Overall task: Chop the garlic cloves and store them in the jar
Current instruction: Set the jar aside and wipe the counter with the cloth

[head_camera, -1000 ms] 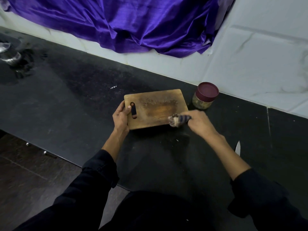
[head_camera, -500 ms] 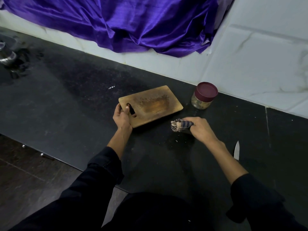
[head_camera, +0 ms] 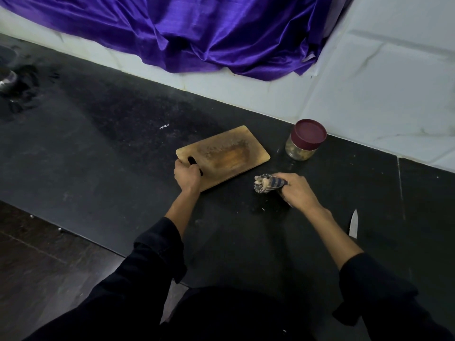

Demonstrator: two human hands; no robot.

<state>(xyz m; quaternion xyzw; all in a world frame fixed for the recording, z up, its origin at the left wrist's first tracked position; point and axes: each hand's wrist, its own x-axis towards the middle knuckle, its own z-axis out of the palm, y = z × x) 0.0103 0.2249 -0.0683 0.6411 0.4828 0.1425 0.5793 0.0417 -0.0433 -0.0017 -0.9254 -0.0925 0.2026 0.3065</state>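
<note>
A wooden cutting board (head_camera: 229, 156) lies on the black counter (head_camera: 123, 156), turned at an angle, with a stained patch and no garlic on it. My left hand (head_camera: 187, 177) grips its near-left corner at the handle slot. My right hand (head_camera: 295, 190) is closed on a bunched striped cloth (head_camera: 267, 183), pressed on the counter just right of the board. A glass jar (head_camera: 304, 141) with a maroon lid stands shut behind my right hand, chopped garlic visible inside. A knife blade (head_camera: 353, 223) lies on the counter right of my right forearm.
A purple satin cloth (head_camera: 197, 33) hangs over the white tiled wall (head_camera: 369, 89) at the back. A metal object (head_camera: 7, 80) sits at the far left of the counter. The counter's front edge runs diagonally with dark floor (head_camera: 37, 267) below left.
My left hand has slid and turned the board leftward, away from the jar. My right hand has moved the cloth off the board's edge onto the counter.
</note>
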